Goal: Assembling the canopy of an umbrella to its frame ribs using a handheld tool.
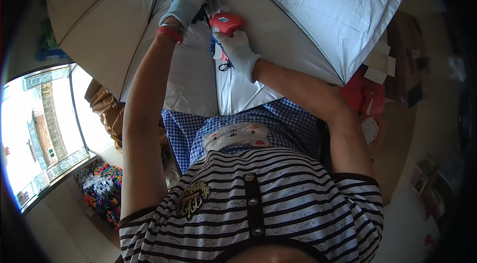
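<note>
An open umbrella with a silver-grey inner side and thin dark ribs spreads over my lap. My left hand, in a white and blue work glove, is closed at the ribs near the umbrella's middle; its fingertips are partly hidden. Just to the right, my right hand, gloved the same way, grips a red pistol-shaped tool by its handle. The tool's head points up and left, close to my left hand. A black cord loop hangs from the handle's lower end. What the tool's tip touches is hidden.
A blue checked apron covers my lap under the umbrella's near edge. At the right are a red bag-like item and a round pinkish container. Brown fabric and a colourful pile lie at left, by a bright window.
</note>
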